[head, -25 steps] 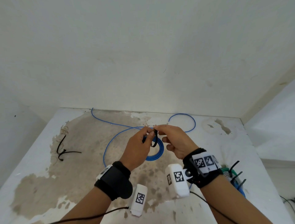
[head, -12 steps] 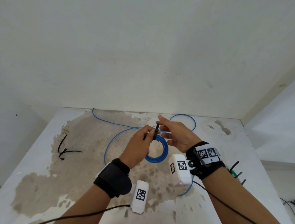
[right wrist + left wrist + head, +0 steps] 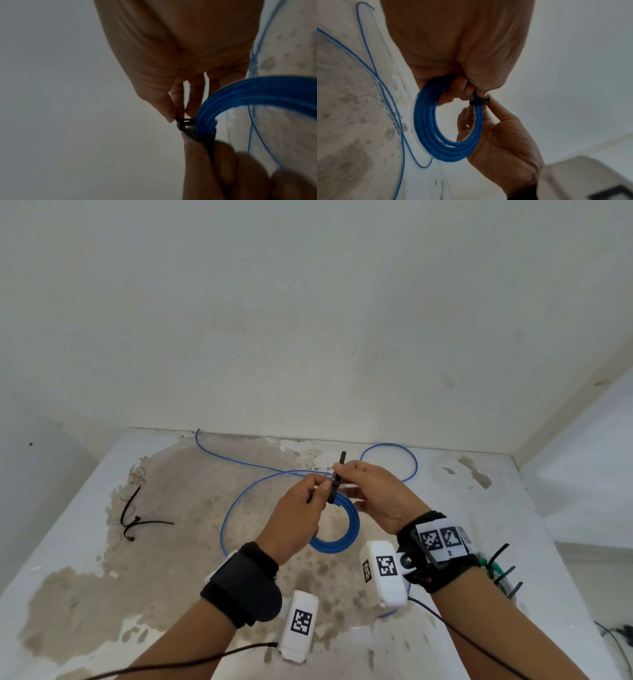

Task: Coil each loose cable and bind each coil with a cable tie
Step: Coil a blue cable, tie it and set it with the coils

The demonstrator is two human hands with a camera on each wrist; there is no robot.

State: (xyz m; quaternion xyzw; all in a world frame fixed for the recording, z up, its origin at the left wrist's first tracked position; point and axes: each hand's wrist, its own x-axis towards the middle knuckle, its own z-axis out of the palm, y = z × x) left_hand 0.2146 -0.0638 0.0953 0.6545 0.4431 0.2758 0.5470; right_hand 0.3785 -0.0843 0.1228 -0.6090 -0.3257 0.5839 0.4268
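- The left hand (image 3: 294, 518) grips the top of a blue cable coil (image 3: 342, 529), thumb and fingers curled round the strands, and holds it raised above the stained white table (image 3: 85, 542).
- A black cable tie (image 3: 337, 477) wraps the coil at that spot; its free tail stands up past the fingertips (seen from the head view).
- The right hand (image 3: 376, 494) pinches the tie between thumb and forefinger, just right of the left hand's fingers; its other fingers lie loosely behind the coil.
- From the left wrist view, the tie's band (image 3: 479, 102) sits snug round the bundled strands (image 3: 447, 146); the right wrist view shows its head (image 3: 185, 122) at the coil's outer edge.
- The rest of the blue cable (image 3: 239, 463) runs loose from the coil over the table, looping toward the far edge and the far right.
- Spare black ties (image 3: 137, 520) lie on the table at the left, well apart from the hands.
- More tied coils (image 3: 501, 571) sit at the near right, partly hidden behind the right wrist.
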